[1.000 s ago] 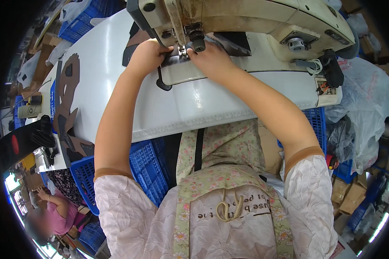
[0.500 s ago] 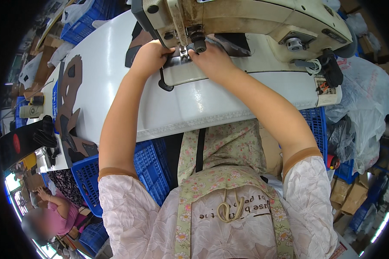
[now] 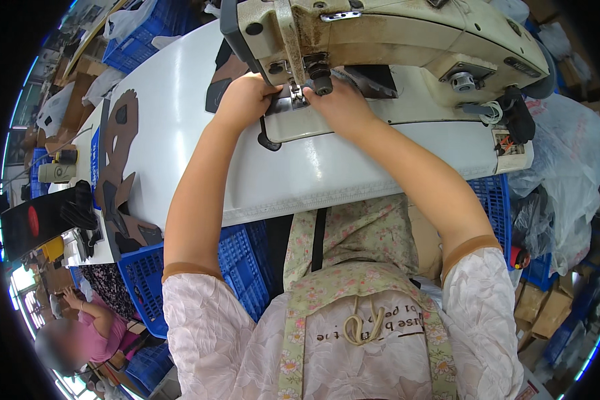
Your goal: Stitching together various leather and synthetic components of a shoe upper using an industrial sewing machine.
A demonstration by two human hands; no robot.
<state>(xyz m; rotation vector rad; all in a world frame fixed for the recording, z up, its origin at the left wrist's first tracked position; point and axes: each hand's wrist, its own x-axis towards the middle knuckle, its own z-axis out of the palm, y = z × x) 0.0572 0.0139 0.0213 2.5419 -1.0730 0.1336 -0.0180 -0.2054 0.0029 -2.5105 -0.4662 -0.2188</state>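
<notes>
A cream sewing machine (image 3: pixel 393 43) stands over the white table, its presser foot (image 3: pixel 297 95) down between my hands. On the left of the foot, my left hand (image 3: pixel 245 101) is closed, thumb and finger pinching a brown and black shoe-upper piece (image 3: pixel 228 75). My right hand (image 3: pixel 342 107) lies just right of the foot, fingers curled and pressed onto the same work, partly hidden by the machine head. Dark material (image 3: pixel 379 79) shows beyond that hand. Whether this is one piece or several I cannot tell.
More brown and black cut pieces (image 3: pixel 120 140) lie along the left of the white tabletop (image 3: pixel 173 127). Blue crates (image 3: pixel 243 257) stand below the table. Clear plastic bags (image 3: pixel 560 173) bulge at the right. A co-worker in pink (image 3: pixel 100 333) sits at lower left.
The whole view has shifted slightly, so the table and machine appear farther right and lower. My hands keep nearly the same places beside the presser foot.
</notes>
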